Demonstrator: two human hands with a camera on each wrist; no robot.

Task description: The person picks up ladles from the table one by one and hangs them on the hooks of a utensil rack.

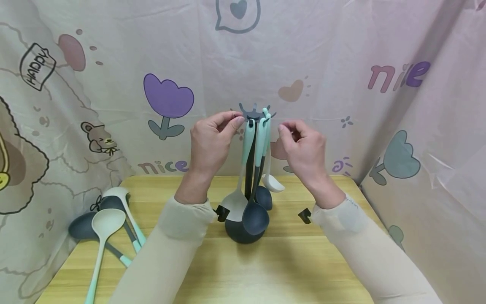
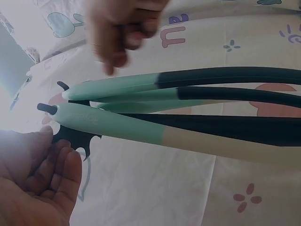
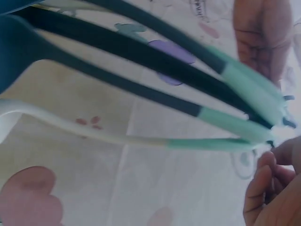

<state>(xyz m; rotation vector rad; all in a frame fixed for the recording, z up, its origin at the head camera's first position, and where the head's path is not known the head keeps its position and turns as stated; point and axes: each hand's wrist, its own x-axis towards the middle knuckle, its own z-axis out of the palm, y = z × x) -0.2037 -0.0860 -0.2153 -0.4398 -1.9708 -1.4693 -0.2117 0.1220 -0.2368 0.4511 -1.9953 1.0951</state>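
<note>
A dark utensil rack (image 1: 253,113) with curved hooks stands on a round dark base (image 1: 244,236). From it hang a beige flat-headed utensil (image 1: 232,202), a dark ladle (image 1: 256,217), another dark utensil (image 1: 264,197) and a small white ladle (image 1: 274,184), all with mint handles. My left hand (image 1: 210,141) pinches a hook at the rack's left side between thumb and fingertips. On the right, my right hand (image 1: 303,145) has loosely curled fingers and holds nothing. In the right wrist view, its fingertips (image 3: 267,159) are close to the end of the white ladle's handle (image 3: 211,144).
At the table's left lie several more utensils with mint handles: a beige ladle (image 1: 108,221), a dark ladle (image 1: 81,226), a white one (image 1: 117,192) and a dark piece (image 1: 112,204) under it. Printed cloth (image 1: 322,50) hangs behind and beside the wooden table (image 1: 303,261).
</note>
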